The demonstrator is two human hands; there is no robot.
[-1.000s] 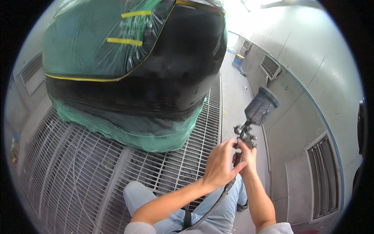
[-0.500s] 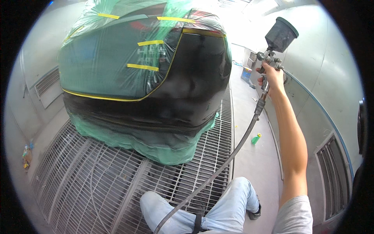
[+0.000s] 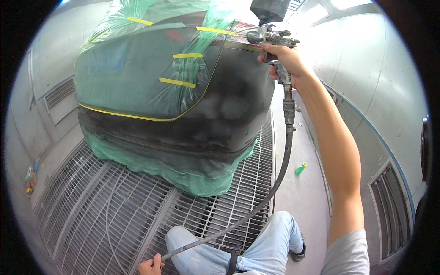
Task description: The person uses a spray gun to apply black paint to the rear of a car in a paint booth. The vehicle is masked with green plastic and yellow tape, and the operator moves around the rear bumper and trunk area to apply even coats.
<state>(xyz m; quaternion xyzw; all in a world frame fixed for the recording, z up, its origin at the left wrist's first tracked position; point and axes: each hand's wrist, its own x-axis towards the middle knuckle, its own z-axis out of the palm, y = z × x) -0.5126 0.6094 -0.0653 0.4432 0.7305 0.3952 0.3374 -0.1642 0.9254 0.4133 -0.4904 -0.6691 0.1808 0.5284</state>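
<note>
High at the upper right, my right hand (image 3: 286,62) is closed round a metal spray gun (image 3: 270,36) with a dark cup (image 3: 269,8) on top, in front of the black vehicle panel (image 3: 238,91). A dark hose (image 3: 279,183) hangs from the gun's handle down to my left hand (image 3: 149,266), which grips it low at the bottom edge. Green plastic sheeting (image 3: 123,78) with yellow tape strips (image 3: 176,82) covers much of the vehicle's upper part, and more green film (image 3: 206,185) skirts its lower edge.
Metal floor grating (image 3: 105,206) lies under the vehicle and my legs (image 3: 270,243). A small green roll (image 3: 301,168) stands on the floor strip at right. Pale booth walls (image 3: 376,68) with vents (image 3: 389,206) flank both sides. Small items (image 3: 31,178) lie at left.
My right hand has lifted the gun upward, then leftward in front of the panel. My left hand left the gun, was out of view, and is now on the hose at the bottom.
</note>
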